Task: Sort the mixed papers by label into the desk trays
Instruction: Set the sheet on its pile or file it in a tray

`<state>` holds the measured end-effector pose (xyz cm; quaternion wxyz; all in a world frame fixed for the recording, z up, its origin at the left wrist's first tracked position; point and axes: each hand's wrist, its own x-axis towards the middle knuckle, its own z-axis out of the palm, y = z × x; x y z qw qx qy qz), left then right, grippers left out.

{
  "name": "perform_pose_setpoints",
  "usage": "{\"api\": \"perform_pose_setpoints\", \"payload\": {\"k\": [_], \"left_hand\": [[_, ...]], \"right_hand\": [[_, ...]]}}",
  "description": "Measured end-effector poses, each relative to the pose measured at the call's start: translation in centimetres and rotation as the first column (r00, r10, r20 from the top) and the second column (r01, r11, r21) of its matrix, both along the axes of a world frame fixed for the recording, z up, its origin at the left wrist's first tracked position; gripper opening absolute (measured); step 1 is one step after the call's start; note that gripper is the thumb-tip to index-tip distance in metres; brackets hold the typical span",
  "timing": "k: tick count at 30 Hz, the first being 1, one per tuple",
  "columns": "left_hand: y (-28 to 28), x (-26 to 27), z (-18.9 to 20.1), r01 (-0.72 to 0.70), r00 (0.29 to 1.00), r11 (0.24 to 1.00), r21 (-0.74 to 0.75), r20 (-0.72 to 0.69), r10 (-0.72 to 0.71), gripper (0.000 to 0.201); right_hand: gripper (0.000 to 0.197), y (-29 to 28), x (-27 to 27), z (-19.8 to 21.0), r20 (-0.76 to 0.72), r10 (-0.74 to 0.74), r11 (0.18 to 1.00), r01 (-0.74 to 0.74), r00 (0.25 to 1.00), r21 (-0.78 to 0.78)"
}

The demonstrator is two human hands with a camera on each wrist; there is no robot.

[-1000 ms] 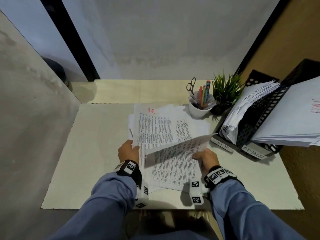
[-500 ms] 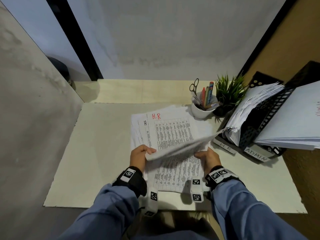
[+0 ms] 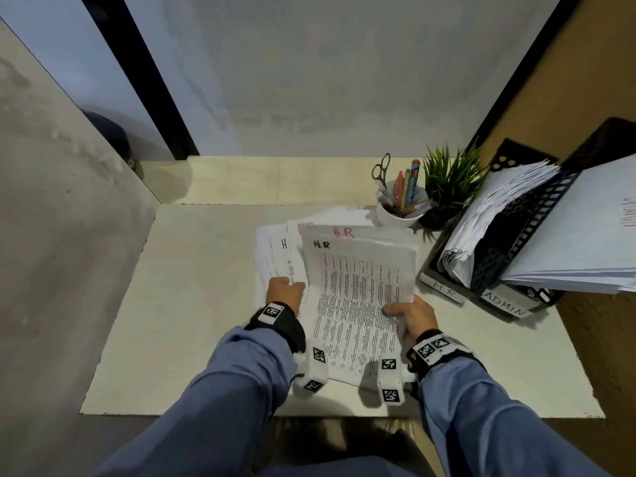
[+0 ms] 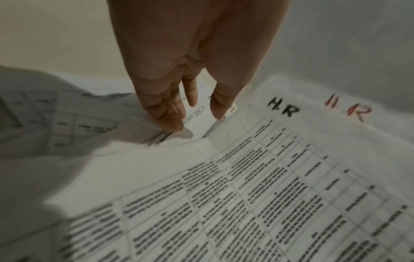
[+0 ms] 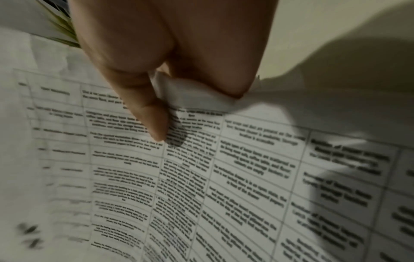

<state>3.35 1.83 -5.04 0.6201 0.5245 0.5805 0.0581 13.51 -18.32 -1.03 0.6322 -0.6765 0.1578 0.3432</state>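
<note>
- A pale cream desk (image 3: 192, 304) sits in a narrow booth, with a grey wall behind, a grey panel on the left and a tan panel on the right.
- At the desk's back right stand a white cup (image 3: 395, 216) holding scissors and pens, and a small green plant (image 3: 451, 180).
- Two black mesh desk trays (image 3: 516, 242) stand at the right, stuffed with white sheets; white tags on their fronts read "HR" (image 3: 444, 290) and "ADMIN" (image 3: 505, 304).
- A loose pile of printed papers (image 3: 358, 304) lies mid-desk, between the hands.
- The top sheet is marked "H.R" in black ink; the sheet behind it shows "H.R" in red.
- The left hand (image 3: 284, 291) rests straight fingers (image 4: 170, 113) on the pile's left side.
- The right hand (image 3: 411, 315) pinches the top sheets' right edge between thumb (image 5: 150, 117) and curled fingers.
</note>
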Motion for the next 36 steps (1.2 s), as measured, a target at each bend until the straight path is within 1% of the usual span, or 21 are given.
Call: {"api": "perform_pose_setpoints", "payload": {"k": [1, 2, 3, 4, 5, 7, 8, 9, 10, 13, 15, 17, 21, 24, 26, 28, 30, 32, 33, 34, 36], "left_hand": [[-0.1, 0.4, -0.1, -0.008, 1.000, 0.999, -0.045, 0.008, 0.008, 0.065], [-0.2, 0.8, -0.2, -0.001, 1.000, 0.998, -0.058, 0.011, 0.002, 0.075], [-0.3, 0.9, 0.0, 0.007, 1.000, 0.999, -0.047, -0.004, -0.008, 0.079], [-0.4, 1.0, 0.0, 0.045, 0.999, 0.999, -0.029, -0.030, -0.045, 0.074], [-0.5, 1.0, 0.5, 0.091, 0.994, 0.996, -0.019, -0.060, -0.092, 0.064], [-0.4, 1.0, 0.6, 0.185, 0.980, 0.982, 0.046, -0.087, -0.180, 0.019], [-0.5, 1.0, 0.6, 0.218, 0.974, 0.972, 0.085, -0.075, -0.212, 0.007], [-0.4, 0.7, 0.2, 0.229, 0.973, 0.969, 0.095, -0.064, -0.224, 0.021], [-0.2, 0.5, -0.3, 0.229, 0.973, 0.966, 0.117, -0.053, -0.225, 0.024], [0.6, -0.5, -1.3, 0.171, 0.985, 0.973, 0.151, 0.006, -0.174, 0.014], [1.0, -1.0, -0.9, 0.061, 0.993, 0.986, 0.157, 0.086, -0.075, 0.029], [1.2, -1.4, -0.1, 0.011, 0.988, 0.990, 0.141, 0.148, -0.032, 0.042], [0.9, -2.4, 1.5, 0.038, 0.960, 0.999, 0.029, 0.277, -0.045, 0.054], [0.5, -2.5, 2.2, 0.158, 0.941, 0.987, 0.000, 0.304, -0.150, 0.050], [0.1, -2.2, 2.4, 0.192, 0.941, 0.981, 0.006, 0.283, -0.186, 0.046], [-0.4, -2.0, 2.5, 0.199, 0.948, 0.980, 0.021, 0.248, -0.198, 0.047], [-0.5, -1.9, 2.3, 0.182, 0.964, 0.979, 0.086, 0.181, -0.195, 0.047], [0.0, -1.8, 2.3, 0.158, 0.987, 0.956, 0.249, -0.009, -0.161, 0.037], [0.3, -1.9, 2.3, 0.155, 0.987, 0.932, 0.329, -0.101, -0.128, 0.031], [0.5, -2.0, 2.1, 0.143, 0.982, 0.926, 0.350, -0.164, -0.090, 0.028], [0.6, -2.0, 1.9, 0.084, 0.980, 0.957, 0.278, -0.195, -0.029, 0.028]], "right_hand": [[0.046, 0.0, 0.1, -0.1, 0.003, 0.007, 1.000, -0.007, 1.000, -0.010], [0.046, -0.1, 0.2, -0.4, 0.007, 0.004, 1.000, -0.004, 1.000, -0.025], [0.044, 0.0, 0.2, -0.6, 0.012, -0.002, 0.999, 0.002, 1.000, -0.045], [0.040, 0.0, 0.3, -0.7, 0.007, -0.016, 0.997, 0.016, 1.000, -0.071], [0.035, 0.1, 0.4, -0.7, -0.002, -0.026, 0.995, 0.026, 1.000, -0.098], [0.023, 0.1, 0.5, -0.6, -0.019, -0.027, 0.989, 0.024, 0.999, -0.144], [0.018, 0.0, 0.6, -0.5, -0.018, -0.025, 0.989, 0.022, 1.000, -0.149], [0.016, -0.2, 0.7, -0.5, -0.005, -0.026, 0.989, 0.025, 1.000, -0.146], [0.014, -0.3, 0.9, -0.5, 0.007, -0.025, 0.988, 0.026, 1.000, -0.149], [0.012, -0.9, 1.4, -0.5, 0.038, -0.066, 0.980, 0.072, 0.997, -0.188], [0.013, -1.3, 1.6, -0.3, 0.039, -0.122, 0.977, 0.127, 0.992, -0.173], [0.014, -1.4, 2.0, -0.5, 0.036, -0.140, 0.976, 0.144, 0.989, -0.161], [0.015, -0.7, 2.6, -0.6, 0.038, -0.127, 0.983, 0.131, 0.991, -0.132], [0.021, 0.1, 3.0, -0.9, 0.033, -0.087, 0.990, 0.090, 0.996, -0.109], [0.023, 0.5, 3.0, -1.1, 0.066, -0.049, 0.990, 0.057, 0.997, -0.130], [0.027, 0.8, 2.8, -1.7, 0.053, -0.069, 0.997, 0.072, 0.996, -0.039], [0.032, 1.0, 2.5, -1.9, 0.058, -0.089, 0.996, 0.090, 0.994, -0.025], [0.031, 0.7, 2.4, -2.1, 0.073, -0.088, 0.993, 0.093, 0.993, -0.073], [0.035, 0.6, 2.3, -2.3, 0.091, -0.069, 0.993, 0.077, 0.993, -0.086], [0.044, 0.3, 2.4, -2.8, 0.096, -0.015, 0.993, 0.027, 0.995, -0.117], [0.056, -0.2, 2.4, -3.7, 0.037, 0.068, 0.975, -0.058, 0.997, -0.213]]}}
